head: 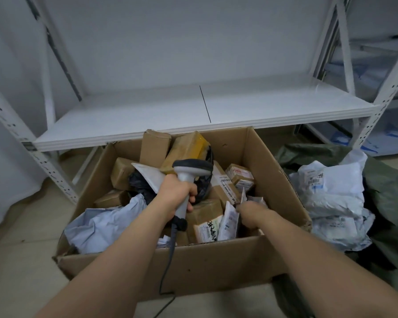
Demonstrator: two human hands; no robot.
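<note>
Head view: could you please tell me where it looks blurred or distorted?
Head view: the wide-angle lens bows the white shelf; the right hand is blurred; the barcode scanner gripped by the left hand looks fairly sharp; the light is soft, without glare.

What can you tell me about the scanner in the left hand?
The barcode scanner is a grey plastic handheld with a wide dark-rimmed head and dark base. The left hand grips its handle, holding it upright over the cardboard box. A dark cable trails from its base over the box's near wall.
</note>
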